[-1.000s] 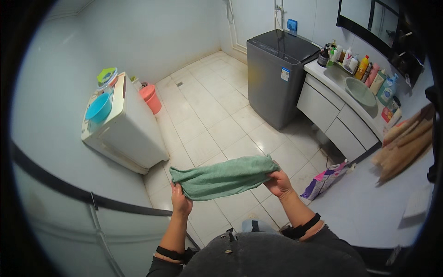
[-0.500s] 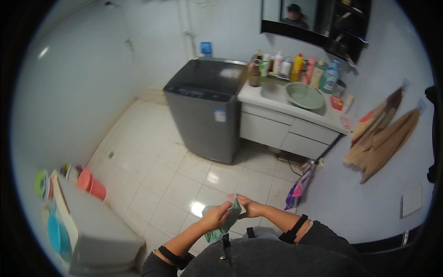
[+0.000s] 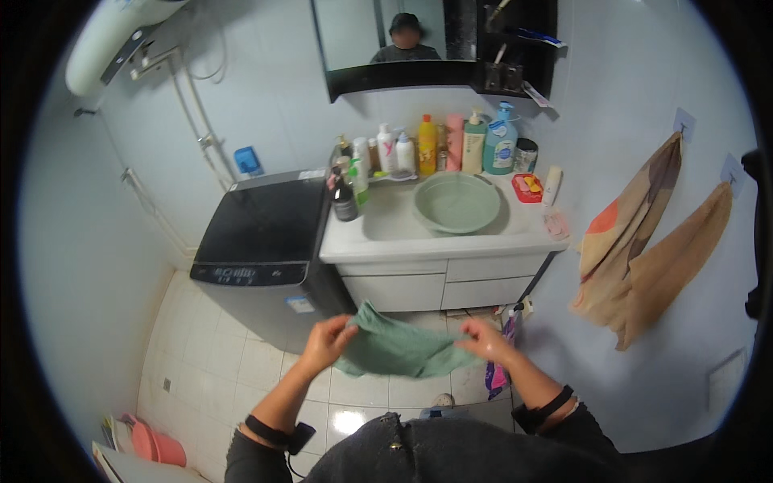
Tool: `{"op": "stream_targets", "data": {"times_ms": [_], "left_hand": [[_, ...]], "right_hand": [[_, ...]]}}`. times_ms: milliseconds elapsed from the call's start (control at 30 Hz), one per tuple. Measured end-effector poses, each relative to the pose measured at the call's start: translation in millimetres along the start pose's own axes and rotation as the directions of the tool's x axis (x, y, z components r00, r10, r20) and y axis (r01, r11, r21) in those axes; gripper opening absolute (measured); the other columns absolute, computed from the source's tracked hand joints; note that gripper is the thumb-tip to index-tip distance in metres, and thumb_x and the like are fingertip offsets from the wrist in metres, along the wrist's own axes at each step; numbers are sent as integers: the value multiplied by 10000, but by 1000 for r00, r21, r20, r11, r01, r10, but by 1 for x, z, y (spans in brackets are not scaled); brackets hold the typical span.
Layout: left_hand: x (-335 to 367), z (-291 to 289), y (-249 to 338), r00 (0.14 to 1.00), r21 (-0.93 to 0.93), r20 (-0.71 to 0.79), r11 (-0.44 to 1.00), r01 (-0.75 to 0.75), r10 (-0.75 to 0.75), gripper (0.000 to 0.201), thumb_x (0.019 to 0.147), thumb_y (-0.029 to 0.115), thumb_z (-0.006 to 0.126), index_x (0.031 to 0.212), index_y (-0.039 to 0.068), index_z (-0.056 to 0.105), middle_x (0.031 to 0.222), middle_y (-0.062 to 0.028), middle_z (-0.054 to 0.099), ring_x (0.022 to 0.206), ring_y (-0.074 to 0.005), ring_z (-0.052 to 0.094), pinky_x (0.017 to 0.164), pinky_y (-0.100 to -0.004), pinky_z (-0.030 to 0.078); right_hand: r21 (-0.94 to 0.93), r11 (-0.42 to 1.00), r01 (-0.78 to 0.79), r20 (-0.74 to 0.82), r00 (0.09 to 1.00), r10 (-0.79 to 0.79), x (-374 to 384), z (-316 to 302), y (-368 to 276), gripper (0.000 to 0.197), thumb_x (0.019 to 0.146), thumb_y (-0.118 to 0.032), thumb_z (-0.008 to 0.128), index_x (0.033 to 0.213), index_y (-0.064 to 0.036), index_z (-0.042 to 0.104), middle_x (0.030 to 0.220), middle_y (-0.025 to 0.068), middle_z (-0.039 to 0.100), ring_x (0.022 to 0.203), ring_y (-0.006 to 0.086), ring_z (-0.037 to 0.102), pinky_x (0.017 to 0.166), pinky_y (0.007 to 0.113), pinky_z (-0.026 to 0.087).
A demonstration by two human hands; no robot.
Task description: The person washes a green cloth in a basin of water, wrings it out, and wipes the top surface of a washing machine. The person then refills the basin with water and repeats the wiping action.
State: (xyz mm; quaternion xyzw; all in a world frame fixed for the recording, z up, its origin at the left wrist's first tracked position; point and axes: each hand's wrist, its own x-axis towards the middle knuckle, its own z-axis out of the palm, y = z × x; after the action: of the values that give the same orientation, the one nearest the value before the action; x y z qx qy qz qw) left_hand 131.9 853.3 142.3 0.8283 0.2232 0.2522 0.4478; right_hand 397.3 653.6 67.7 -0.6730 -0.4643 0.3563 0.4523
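A green cloth (image 3: 407,348) hangs stretched out in front of me, sagging a little between my two hands. Its left end is pinched in my left hand (image 3: 328,342), with the fingers closed at the upper corner. My right hand (image 3: 483,340) grips the opposite end near the edge. Beyond the cloth stands a white vanity counter (image 3: 346,248) with a sink. A pale green basin (image 3: 456,203) sits in that sink, apart from both hands.
A dark washing machine (image 3: 262,217) stands left of the vanity. Several bottles (image 3: 427,145) line the counter's back under a mirror cabinet (image 3: 403,75). Towels (image 3: 636,241) hang on the right wall. A pink bucket (image 3: 155,443) is at the lower left; a purple package (image 3: 496,378) hangs below the counter.
The cloth was bunched between my hands close to my body; now my hands are apart and it is spread out. My view has turned right toward the vanity, which appears nearer.
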Motion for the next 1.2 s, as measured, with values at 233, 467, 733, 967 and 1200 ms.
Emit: {"op": "stream_targets", "data": {"times_ms": [233,467,733,967,1200], "left_hand": [[257,23,28,952,-56,-125,956,-289,281,200,805,-88,510,931,-5,640,851,-70,642,822,-103,573,737,-240,457],[396,73,-45,883,-7,18,883,-469,469,280,689,-144,471,785,41,658,1035,-107,634,983,-256,589,861,-299,444],[456,129,-181,865,190,428,909,-370,263,444,678,-82,466,1070,79,597,1146,-167,557,1150,-362,459,978,-410,379],[514,220,-224,828,515,561,778,-360,12,374,735,118,611,1088,20,532,1149,-174,530,1116,-343,483,945,-393,403],[502,249,-251,825,630,546,721,-290,-145,1048,583,260,778,1376,0,144,1453,-211,55,1355,-361,77,1081,-436,187]], "right_hand": [[7,906,422,-612,718,-330,129,-176,-70,288,710,96,547,980,-3,574,856,-2,580,699,47,497,632,192,400],[-214,948,235,-618,719,-317,223,-217,-24,312,681,64,548,973,-31,606,905,60,602,773,107,558,690,216,429],[-496,858,-131,-202,979,33,312,-226,78,380,744,-203,662,1102,-101,590,1094,167,576,1022,333,536,875,376,439],[-804,595,8,-17,999,-35,424,-218,147,359,749,-191,650,1063,-26,594,1234,150,479,1221,312,382,1017,356,323],[-883,462,-80,98,931,351,438,-190,174,1045,586,-394,768,1416,-292,142,1487,94,40,1343,409,-20,999,662,56]]}}
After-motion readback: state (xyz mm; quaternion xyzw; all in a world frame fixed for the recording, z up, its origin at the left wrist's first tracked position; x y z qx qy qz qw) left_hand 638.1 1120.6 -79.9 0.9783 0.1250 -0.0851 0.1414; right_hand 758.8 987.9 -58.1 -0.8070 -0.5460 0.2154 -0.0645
